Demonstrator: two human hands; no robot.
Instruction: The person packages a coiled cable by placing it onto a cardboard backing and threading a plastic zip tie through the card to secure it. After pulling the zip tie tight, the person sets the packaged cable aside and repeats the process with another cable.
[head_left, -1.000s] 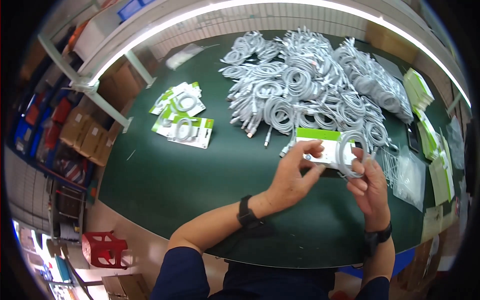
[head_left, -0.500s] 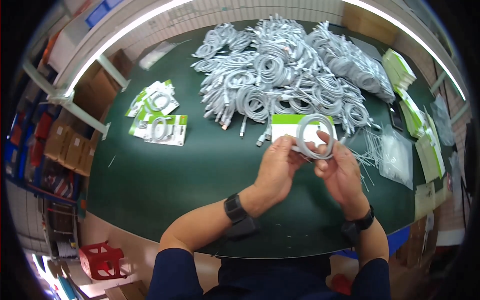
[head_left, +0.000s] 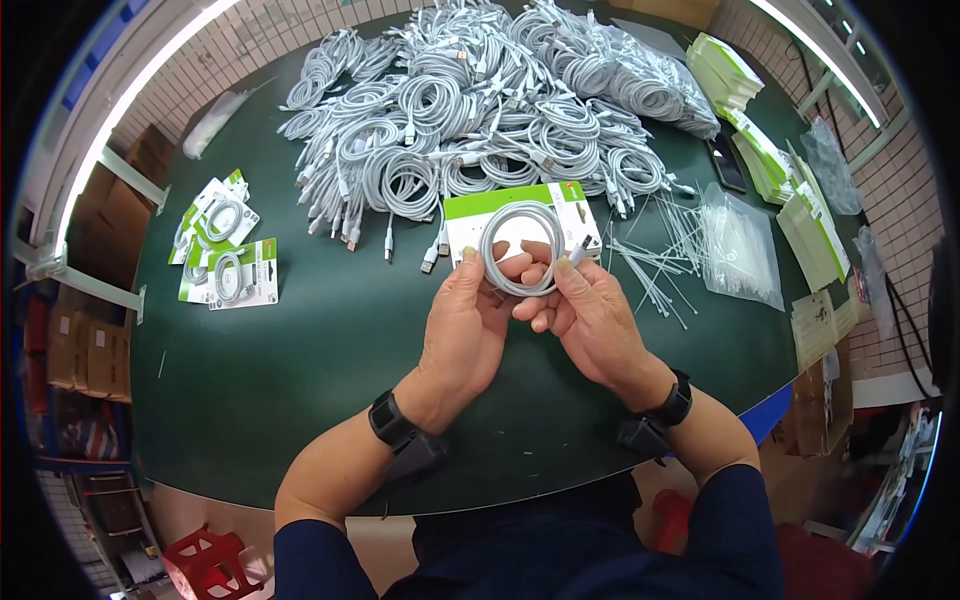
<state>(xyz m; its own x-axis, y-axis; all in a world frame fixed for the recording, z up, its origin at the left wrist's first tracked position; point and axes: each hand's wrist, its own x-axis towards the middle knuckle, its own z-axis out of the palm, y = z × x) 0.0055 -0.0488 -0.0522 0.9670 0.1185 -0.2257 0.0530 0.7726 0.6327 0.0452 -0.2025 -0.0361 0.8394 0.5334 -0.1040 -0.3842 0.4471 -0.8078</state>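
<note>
A coiled grey-white cable (head_left: 486, 245) is held up between my two hands, its loop facing me. My left hand (head_left: 462, 335) pinches the loop's lower left, thumb in front and fingertips behind. On the lower right, my right hand (head_left: 600, 325) grips the coil near a cable plug (head_left: 580, 250) sticking out by the thumb. Behind the coil a green-and-white packaging card (head_left: 468, 208) lies on the table, partly hidden by the hands and cable. Just past it spreads a large heap of coiled cables (head_left: 435, 105).
The dark green table (head_left: 300, 390) carries several carded cables (head_left: 262, 290) at left. To the right are loose white cable ties (head_left: 655, 270), a see-through bag of ties (head_left: 742, 250), a phone (head_left: 726, 165) and stacked cards (head_left: 765, 165). A red stool (head_left: 205, 555) stands lower left.
The view has shifted, so the table's things appear further left and higher. Both hands keep hold of the coil, which now faces me more squarely, with a plug showing by the right thumb.
</note>
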